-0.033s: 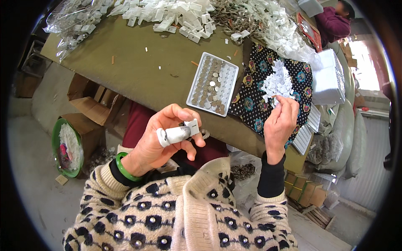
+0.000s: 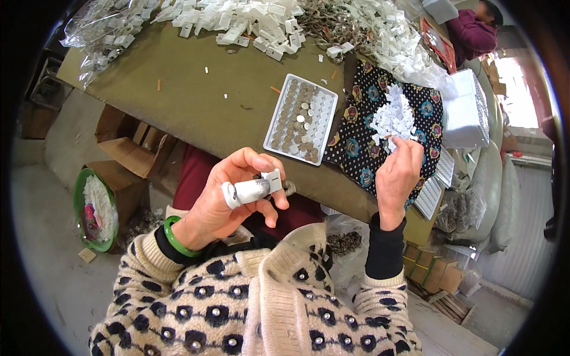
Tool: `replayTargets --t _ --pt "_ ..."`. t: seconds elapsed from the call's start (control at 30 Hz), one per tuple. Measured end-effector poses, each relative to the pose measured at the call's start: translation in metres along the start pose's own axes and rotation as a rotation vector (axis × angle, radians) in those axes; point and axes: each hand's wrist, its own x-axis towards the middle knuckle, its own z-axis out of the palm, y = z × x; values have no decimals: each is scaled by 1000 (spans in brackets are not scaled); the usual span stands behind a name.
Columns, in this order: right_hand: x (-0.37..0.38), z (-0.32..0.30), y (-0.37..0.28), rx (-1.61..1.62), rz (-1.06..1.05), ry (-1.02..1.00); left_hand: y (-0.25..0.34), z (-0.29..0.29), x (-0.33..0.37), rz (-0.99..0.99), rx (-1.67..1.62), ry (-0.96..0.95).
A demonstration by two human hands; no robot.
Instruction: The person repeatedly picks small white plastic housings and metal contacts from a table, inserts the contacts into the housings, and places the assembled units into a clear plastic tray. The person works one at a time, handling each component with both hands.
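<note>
My left hand pinches a small white plastic piece with a dark slot between thumb and fingers. One finger of that hand wears a white wrapping smudged grey. Something small and greyish shows just beyond these fingers; its kind is unclear. My right hand is at the near edge of a heap of white paper-like scraps, its fingertips pressed together. What they grip, if anything, is hidden. The heap lies on a black dotted cloth with colourful figures.
A white tray of small round discs lies on the olive tabletop. White plastic parts pile up along the back. Stacked white trays stand at the right. A green basin sits lower left. Another person is at the far right.
My right hand's fingertips have shifted very slightly at the edge of the scraps. My left hand keeps its grip on the white plastic piece.
</note>
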Motion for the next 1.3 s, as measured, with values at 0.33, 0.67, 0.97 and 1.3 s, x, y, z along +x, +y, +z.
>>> replayTargets --t 0.33,0.67,0.97,1.3 --pt "-15 -6 29 261 113 -164 -7 -6 5 -64 150 84" --pt "-18 -7 24 308 199 -174 -8 -10 3 -125 64 88" --pt "-19 12 37 130 52 -160 -10 -8 1 -130 108 111" --pt "-21 -25 -35 808 211 -239 -5 -7 -2 -126 83 132"
